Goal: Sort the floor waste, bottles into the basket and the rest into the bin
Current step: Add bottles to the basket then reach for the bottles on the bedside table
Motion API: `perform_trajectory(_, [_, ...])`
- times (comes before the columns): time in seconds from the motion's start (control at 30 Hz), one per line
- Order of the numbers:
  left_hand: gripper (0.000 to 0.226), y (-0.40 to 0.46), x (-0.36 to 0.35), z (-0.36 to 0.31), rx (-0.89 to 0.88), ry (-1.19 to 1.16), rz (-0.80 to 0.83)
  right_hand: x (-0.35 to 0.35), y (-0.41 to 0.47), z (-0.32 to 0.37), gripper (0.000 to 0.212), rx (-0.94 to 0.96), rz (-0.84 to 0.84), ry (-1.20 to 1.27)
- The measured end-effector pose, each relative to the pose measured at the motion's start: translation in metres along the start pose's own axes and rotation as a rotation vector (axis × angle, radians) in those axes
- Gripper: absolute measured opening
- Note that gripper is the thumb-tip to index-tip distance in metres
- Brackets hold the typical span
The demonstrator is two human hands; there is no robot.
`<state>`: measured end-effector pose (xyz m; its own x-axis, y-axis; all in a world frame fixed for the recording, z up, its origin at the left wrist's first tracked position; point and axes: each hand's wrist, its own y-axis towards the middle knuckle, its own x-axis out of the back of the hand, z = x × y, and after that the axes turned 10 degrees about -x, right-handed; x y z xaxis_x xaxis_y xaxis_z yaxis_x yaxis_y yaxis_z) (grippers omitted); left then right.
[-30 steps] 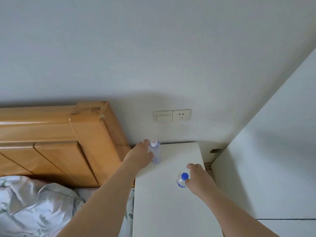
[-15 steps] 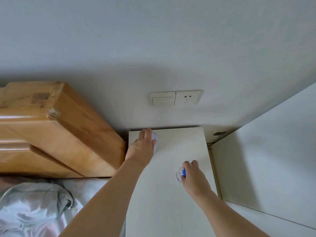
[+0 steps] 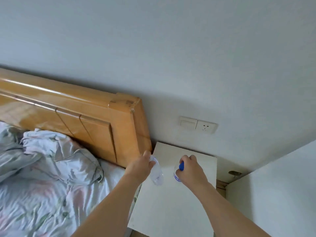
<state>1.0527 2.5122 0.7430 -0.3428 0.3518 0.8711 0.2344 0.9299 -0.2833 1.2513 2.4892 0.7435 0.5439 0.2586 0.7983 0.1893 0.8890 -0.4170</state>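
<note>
My left hand [image 3: 140, 168] grips a clear plastic bottle [image 3: 157, 175] near its top, and the bottle hangs tilted over the left part of the white bedside table [image 3: 171, 207]. My right hand [image 3: 190, 171] grips a second clear bottle with a blue cap [image 3: 181, 165] by its neck; most of its body is hidden behind my fingers. Both bottles are above the tabletop. No basket or bin is in view.
A wooden headboard [image 3: 95, 122] and a bed with crumpled floral bedding [image 3: 46, 168] lie to the left of the table. A wall switch and socket [image 3: 198, 124] sit above the table. A white cabinet side [image 3: 277, 194] stands close on the right.
Both hands have pulled back from the table's far end toward me with their bottles, the left one now tilted and lifted. The camera has swung left, showing more bed.
</note>
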Motion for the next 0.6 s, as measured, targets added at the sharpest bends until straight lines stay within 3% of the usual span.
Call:
perform_trajectory(0.23, [0.024, -0.139, 0.045, 0.041, 0.256, -0.067, -0.197, -0.011, -0.058, 0.091, 0.019, 0.397, 0.112, -0.121])
perform_trajectory(0.6, [0.032, -0.456, 0.041, 0.131, 0.860, -0.239, -0.611, -0.130, -0.256, 0.226, 0.021, 0.964, 0.347, -0.308])
